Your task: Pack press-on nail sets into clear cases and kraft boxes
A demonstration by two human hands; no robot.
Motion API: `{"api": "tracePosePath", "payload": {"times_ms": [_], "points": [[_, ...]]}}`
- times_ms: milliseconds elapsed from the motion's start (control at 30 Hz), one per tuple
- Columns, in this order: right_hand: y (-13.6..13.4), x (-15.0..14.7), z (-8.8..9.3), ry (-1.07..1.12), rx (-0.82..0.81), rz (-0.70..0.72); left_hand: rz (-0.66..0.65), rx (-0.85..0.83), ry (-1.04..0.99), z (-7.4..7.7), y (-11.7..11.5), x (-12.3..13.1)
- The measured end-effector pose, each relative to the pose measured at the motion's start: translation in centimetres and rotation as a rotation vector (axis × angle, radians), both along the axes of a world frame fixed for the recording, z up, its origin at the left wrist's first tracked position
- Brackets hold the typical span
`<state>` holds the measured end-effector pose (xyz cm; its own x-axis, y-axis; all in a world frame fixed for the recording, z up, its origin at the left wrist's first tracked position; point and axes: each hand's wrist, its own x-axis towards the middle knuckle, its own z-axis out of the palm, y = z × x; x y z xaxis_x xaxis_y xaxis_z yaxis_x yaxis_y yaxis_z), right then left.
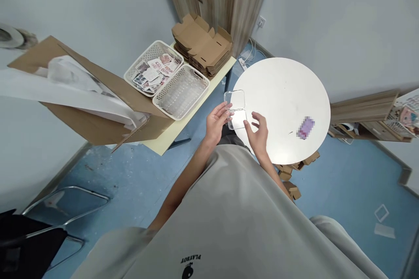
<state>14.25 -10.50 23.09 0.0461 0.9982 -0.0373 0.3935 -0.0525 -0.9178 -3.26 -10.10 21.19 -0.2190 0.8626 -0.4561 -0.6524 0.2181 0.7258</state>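
Observation:
A transparent hinged plastic box (236, 100) is held up in front of me with its lid swung open, over the near left edge of the round white table (278, 87). My left hand (216, 122) grips the box by its left side, close to the hinge. At the box's lower right edge is my right hand (258, 133), its thumb and fingers apart. The thumb tip is at the edge; I cannot tell if it touches. Nothing shows inside the box.
A pixelated purple item (305, 128) lies on the round table. On the yellow table (160, 144) are a basket of printed cards (153, 69), a basket of transparent boxes (181, 91) and stacked flat cartons (204, 45). A large open carton (98, 109) stands left; a folding chair (65, 222) is lower left.

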Motion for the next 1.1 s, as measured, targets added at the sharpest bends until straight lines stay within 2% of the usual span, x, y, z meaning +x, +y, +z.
{"api": "tracePosePath", "payload": {"times_ms": [67,133,233,333,467,533,700,767,900,1100], "points": [[0.1,-0.6,0.9,-0.057,0.099,0.023,0.018,0.021,0.045,-0.1,-0.3,-0.3],[0.4,-1.4,1.6,-0.048,0.106,0.09,0.023,0.047,0.089,-0.2,-0.6,-0.5],[0.7,-3.2,1.9,0.049,0.005,0.171,0.007,0.101,0.161,0.1,-0.9,-0.3],[1.0,-5.0,1.4,0.182,-0.106,0.193,-0.045,0.162,0.236,1.0,-1.5,0.3],[1.7,-5.9,0.6,0.328,-0.191,0.122,-0.133,0.198,0.27,2.2,-2.4,0.7],[2.2,-5.6,0.6,0.363,-0.241,0.09,-0.102,0.174,0.279,2.4,-2.6,0.2],[3.0,-4.6,0.8,0.45,-0.313,0.084,0.134,0.07,0.419,1.5,-2.0,-2.1],[3.0,-4.4,0.7,0.485,-0.332,0.091,0.089,0.07,0.426,0.9,-1.6,-2.7],[2.9,-4.3,-0.1,0.524,-0.361,0.11,-0.08,0.091,0.306,0.0,-1.4,-2.7],[3.3,-4.1,-1.7,0.529,-0.436,0.086,-0.068,0.139,0.396,-0.2,-1.3,-1.9]]}}
